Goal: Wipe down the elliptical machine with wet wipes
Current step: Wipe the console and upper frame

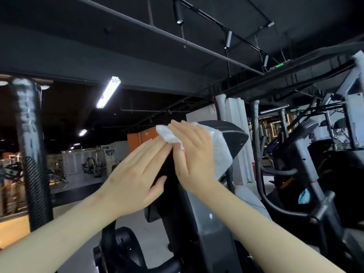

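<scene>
Our right grip [194, 154], fingers straight and together, presses white wipe [221, 152] flat over top of elliptical console [234, 136]. Our left grip [136, 180], fingers straight, rests against console's left side, fingertips touching wipe's corner. Black post [29, 146] far left of console.

Left hand [136, 180] and right hand [194, 154] hide much of the console [234, 138]; lettering on the pole [29, 134] is blurred.

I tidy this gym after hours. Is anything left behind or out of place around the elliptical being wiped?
One thing: a blue item that looks like a face mask hangs on the frame of the neighbouring machine at right, seemingly left behind. The wipe sits under the right hand on the console, as expected.
</scene>
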